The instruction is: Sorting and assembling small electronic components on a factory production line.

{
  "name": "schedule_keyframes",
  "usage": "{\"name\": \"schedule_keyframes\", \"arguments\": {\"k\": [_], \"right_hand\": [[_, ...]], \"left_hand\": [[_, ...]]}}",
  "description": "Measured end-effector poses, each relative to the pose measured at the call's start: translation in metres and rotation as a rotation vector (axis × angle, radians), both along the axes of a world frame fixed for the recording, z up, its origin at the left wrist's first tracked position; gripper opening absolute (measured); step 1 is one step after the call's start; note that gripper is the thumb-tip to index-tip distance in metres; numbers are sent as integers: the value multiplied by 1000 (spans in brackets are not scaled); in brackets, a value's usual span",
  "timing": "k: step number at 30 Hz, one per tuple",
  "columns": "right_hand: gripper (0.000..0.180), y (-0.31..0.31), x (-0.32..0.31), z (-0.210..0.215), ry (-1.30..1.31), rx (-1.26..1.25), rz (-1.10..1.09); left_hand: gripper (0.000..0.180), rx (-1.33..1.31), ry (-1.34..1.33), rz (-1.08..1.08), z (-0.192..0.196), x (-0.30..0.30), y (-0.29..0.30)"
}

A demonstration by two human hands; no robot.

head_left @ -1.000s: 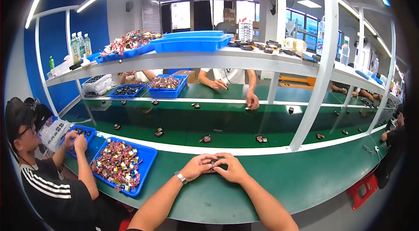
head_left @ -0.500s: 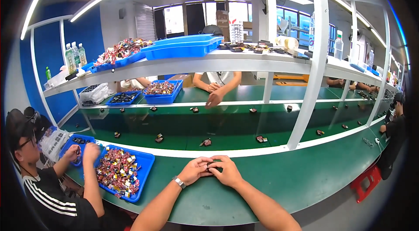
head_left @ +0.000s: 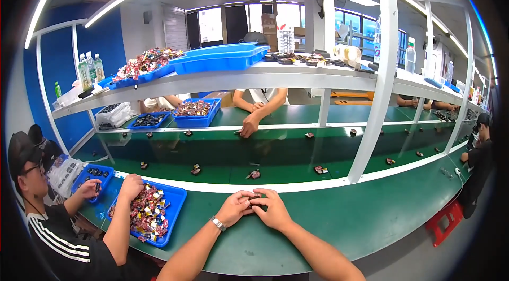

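A small black piece [head_left: 256,199] is held between my two hands over the green worktop, near the conveyor's white edge. My left hand [head_left: 234,209] is closed on it from the left, with a metal watch on that wrist. From the right, my right hand [head_left: 274,210] curls its thumb and fingers round the same piece. Fingers cover much of it, so its exact kind cannot be made out. Left of my forearm stands a blue tray [head_left: 178,208] full of small red, white and yellow packets.
Beyond a white rail, a green conveyor [head_left: 281,159] carries several spaced small pieces. A white post [head_left: 373,95] rises at its near edge, supporting a shelf. A co-worker [head_left: 58,228] sits at left, one hand at the packet tray. A red stool [head_left: 446,222] stands at right.
My hands stay together with the black piece, their fingers slightly shifted. The left co-worker's hand has moved right to the packet tray. Across the conveyor, a person's hand has reached down toward the belt.
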State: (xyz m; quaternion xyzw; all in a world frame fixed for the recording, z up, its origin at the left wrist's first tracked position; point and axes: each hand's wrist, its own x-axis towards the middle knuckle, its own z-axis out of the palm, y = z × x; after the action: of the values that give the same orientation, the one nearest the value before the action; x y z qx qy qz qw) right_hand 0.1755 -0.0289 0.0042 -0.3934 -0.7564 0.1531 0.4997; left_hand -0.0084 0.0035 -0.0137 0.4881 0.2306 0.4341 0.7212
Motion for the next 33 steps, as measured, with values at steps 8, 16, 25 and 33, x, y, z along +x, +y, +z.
{"name": "schedule_keyframes", "arguments": {"k": [8,16,25,33], "right_hand": [[17,4,0,-1,29,-21,9],[19,5,2,4,-48,72,-86],[14,8,-2,7,-114,263,-108],[15,9,-2,6,-169,276,-130]], "left_hand": [[27,-1,-19,0,1,3,-1],[29,15,-21,67,4,9,-3],[29,-41,50,117,4,8,-3],[28,-65,51,107,5,9,-3]]}}
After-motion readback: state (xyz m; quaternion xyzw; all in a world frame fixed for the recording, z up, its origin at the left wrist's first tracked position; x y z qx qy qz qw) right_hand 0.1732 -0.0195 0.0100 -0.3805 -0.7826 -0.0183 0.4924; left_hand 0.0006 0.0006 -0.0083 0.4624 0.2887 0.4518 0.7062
